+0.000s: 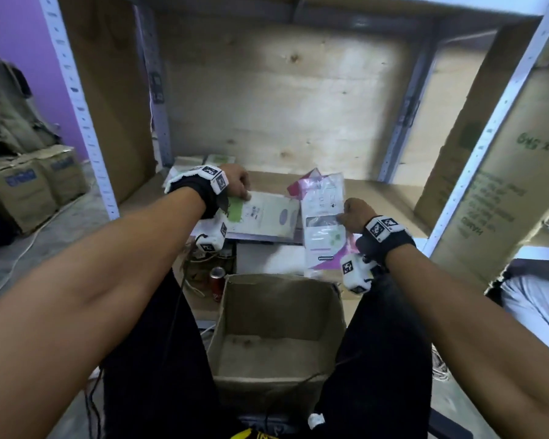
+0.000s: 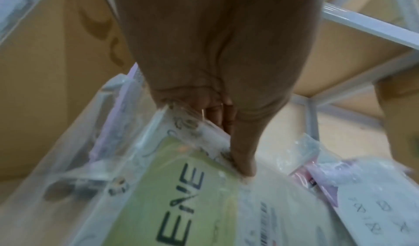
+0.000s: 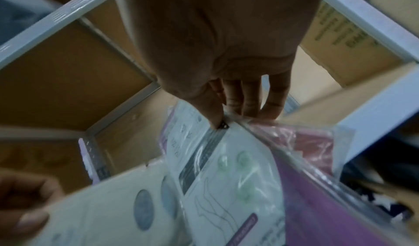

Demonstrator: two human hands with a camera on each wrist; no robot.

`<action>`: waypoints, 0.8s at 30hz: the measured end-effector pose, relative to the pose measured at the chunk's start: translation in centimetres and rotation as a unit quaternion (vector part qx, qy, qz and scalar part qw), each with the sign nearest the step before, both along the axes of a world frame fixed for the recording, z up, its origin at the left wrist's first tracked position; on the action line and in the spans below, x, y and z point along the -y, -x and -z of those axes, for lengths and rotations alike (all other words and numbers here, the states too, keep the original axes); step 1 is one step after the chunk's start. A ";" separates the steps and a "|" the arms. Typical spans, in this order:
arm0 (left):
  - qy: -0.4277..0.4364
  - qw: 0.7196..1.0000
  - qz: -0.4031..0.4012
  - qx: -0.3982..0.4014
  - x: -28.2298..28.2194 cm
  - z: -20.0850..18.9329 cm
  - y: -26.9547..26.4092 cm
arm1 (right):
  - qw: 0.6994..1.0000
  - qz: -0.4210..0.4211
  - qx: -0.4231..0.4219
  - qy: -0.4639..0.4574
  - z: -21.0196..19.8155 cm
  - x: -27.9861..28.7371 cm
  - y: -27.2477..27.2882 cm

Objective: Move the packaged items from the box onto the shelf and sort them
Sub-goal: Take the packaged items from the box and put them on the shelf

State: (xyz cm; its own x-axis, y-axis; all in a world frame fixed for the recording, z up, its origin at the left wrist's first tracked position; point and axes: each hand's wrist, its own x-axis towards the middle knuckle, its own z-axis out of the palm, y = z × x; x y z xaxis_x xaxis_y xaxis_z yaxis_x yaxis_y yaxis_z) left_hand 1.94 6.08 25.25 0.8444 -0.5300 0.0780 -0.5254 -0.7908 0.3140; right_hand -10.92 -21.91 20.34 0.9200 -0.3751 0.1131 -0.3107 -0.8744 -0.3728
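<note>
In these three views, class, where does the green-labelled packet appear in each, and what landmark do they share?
Head: green-labelled packet left of centre, gripped by the left hand.
Left wrist: bottom centre, thumb on it.
Right wrist: lower left.
Shared landmark: the purple packet beside it.

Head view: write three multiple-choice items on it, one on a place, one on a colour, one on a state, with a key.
1. Where is the can?
A. On the floor left of the box
B. Inside the box
C. On the top shelf

2. What colour patch marks the packet in the left hand?
A. Blue
B. Green
C. Orange

3. What is the right hand doing?
A. Hanging idle
B. Pressing flat on the shelf
C. Gripping the pink packets

Key: 1 A, the red can stands beside the box's left wall. 2 B, a green panel shows by the fingers. 3 C, thumb and fingers pinch the packets' edge.
</note>
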 end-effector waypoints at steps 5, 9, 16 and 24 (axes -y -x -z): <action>0.101 0.993 -0.048 -0.042 -0.4 1.1 -2.1 | 0.974 0.038 0.041 -0.220 0.9 0.1 -0.8; 0.175 0.974 -0.118 -0.084 -0.1 2.7 -3.4 | 0.938 0.069 0.077 -0.330 1.8 0.1 -2.0; 0.303 0.922 -0.200 -0.136 1.4 4.4 -4.8 | 0.885 0.058 0.120 -0.447 2.6 -0.5 -4.7; 0.327 0.896 -0.262 -0.150 3.1 4.9 -7.8 | 0.847 0.055 0.129 -0.513 3.2 -0.9 -10.1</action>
